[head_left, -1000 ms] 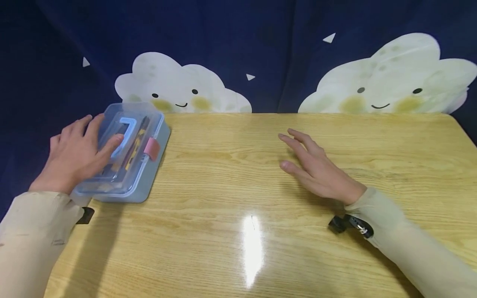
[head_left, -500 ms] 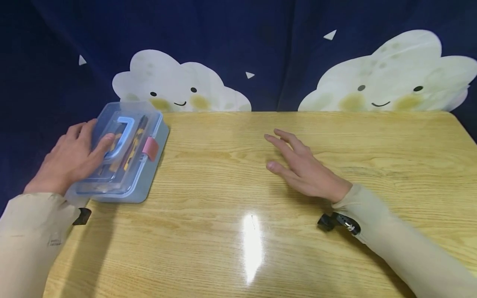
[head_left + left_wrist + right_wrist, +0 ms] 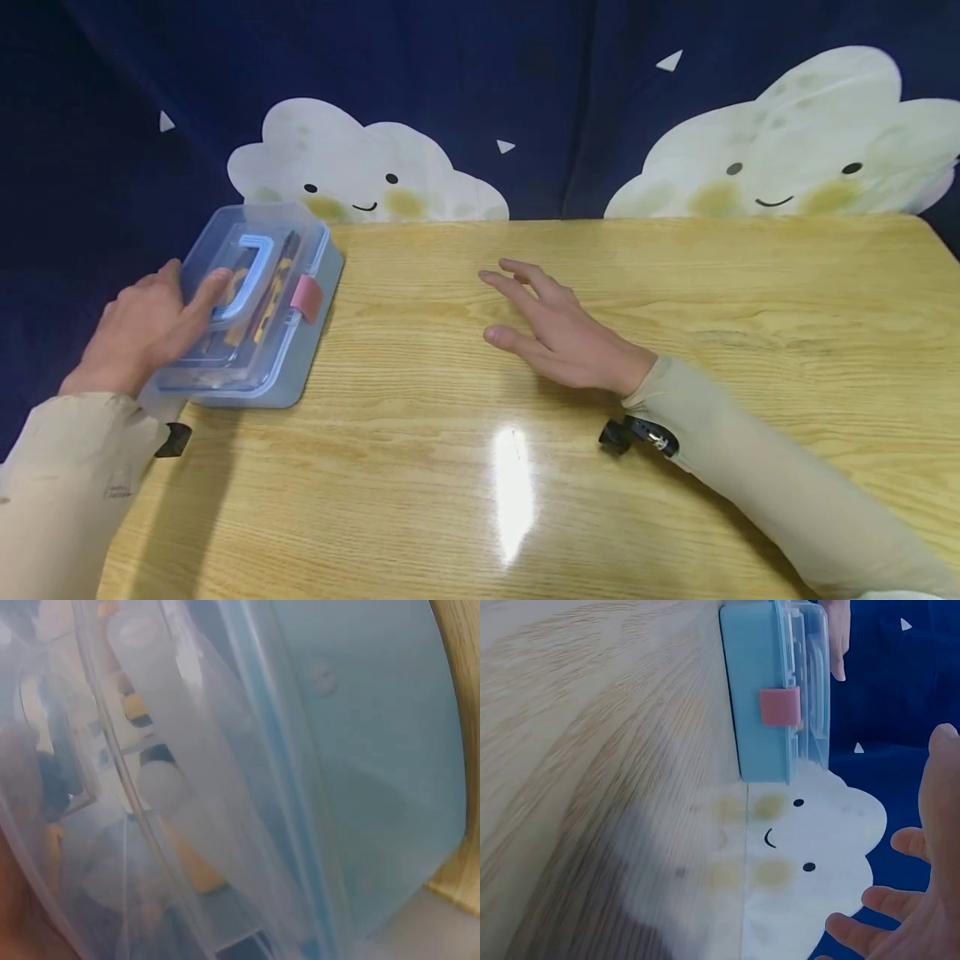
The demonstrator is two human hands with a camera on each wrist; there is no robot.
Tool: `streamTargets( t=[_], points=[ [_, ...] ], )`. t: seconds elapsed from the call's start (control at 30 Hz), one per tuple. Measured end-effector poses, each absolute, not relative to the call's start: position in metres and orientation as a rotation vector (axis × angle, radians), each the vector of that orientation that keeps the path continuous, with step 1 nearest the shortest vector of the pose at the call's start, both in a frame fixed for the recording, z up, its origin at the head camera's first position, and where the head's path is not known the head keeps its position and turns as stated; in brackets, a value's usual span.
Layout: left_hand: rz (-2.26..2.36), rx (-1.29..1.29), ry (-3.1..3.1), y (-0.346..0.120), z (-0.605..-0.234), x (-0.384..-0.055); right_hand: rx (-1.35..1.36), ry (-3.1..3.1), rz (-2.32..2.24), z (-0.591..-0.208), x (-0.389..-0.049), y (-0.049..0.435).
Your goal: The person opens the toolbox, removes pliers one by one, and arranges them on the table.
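A light blue plastic storage box with a clear lid sits at the table's left side. A pink latch is on its right face, and a light blue handle lies folded on the lid. Through the lid, pens or brushes and a yellow-and-black item show. My left hand lies over the lid's left side, thumb across the top, fingers toward the far left edge and partly hidden. My right hand hovers over the middle of the table, fingers spread and holding nothing, pointing toward the box.
The wooden table runs back to a dark blue curtain printed with smiling white clouds. The box stands near the table's left edge. A bright light reflection shows on the tabletop at front centre.
My right hand has moved left across the table toward the box. My left hand has shifted slightly left and lower on the lid. The box stays in place.
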State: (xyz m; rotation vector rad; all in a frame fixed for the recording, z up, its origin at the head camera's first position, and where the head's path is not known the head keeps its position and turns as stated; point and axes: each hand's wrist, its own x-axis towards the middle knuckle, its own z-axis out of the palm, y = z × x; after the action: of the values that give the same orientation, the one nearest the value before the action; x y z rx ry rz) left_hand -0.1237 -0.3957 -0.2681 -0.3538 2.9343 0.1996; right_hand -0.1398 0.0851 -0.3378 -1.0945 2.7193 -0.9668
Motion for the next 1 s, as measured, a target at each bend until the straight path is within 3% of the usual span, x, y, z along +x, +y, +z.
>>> streamTargets(
  t=[1.0],
  points=[
    [0.231, -0.345, 3.044, -0.380, -0.273, -0.120, -1.140, 2.567, -0.917, -0.320, -0.169, -0.015]
  ],
)
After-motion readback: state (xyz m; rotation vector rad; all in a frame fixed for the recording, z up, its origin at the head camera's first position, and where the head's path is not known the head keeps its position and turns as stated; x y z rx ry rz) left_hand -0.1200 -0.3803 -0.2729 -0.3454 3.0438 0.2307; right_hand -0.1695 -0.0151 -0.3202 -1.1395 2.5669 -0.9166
